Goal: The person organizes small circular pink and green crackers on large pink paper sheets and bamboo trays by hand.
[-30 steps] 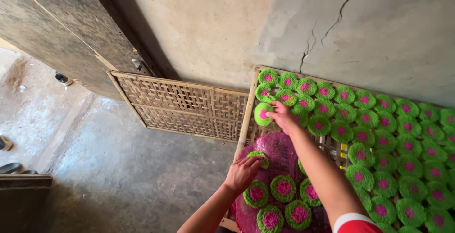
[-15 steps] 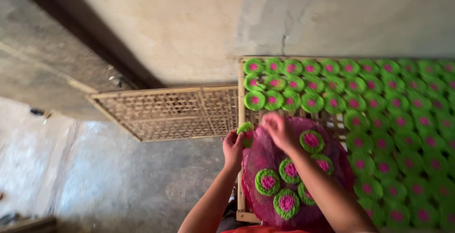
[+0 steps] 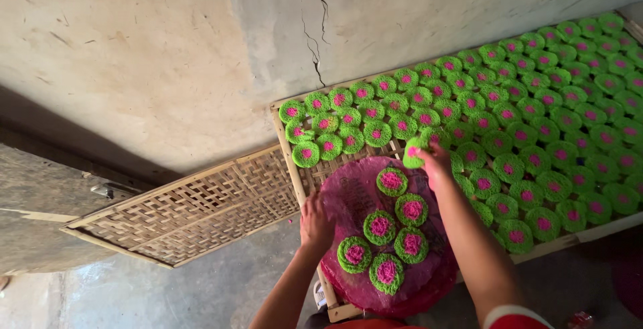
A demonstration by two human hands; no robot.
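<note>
A woven bamboo tray (image 3: 288, 155) is covered with several round green noodle cakes with pink centres (image 3: 536, 121). Resting on its near corner is a round pink plate (image 3: 348, 195) holding several more of the cakes (image 3: 380, 226). My left hand (image 3: 315, 222) grips the plate's left rim. Just above the plate, my right hand (image 3: 434, 161) holds one green-and-pink cake (image 3: 413, 156) beside the rows on the tray.
A second, bare woven bamboo tray (image 3: 194, 208) lies to the left on the concrete floor (image 3: 167, 295). A cracked plaster wall (image 3: 315, 28) rises behind both trays. A dark wooden door with a latch (image 3: 40, 195) stands at the far left.
The view has swung left and tilted. My right hand moved from the plate's top edge toward the tray rows with a cake. My left hand slid lower along the plate's rim.
</note>
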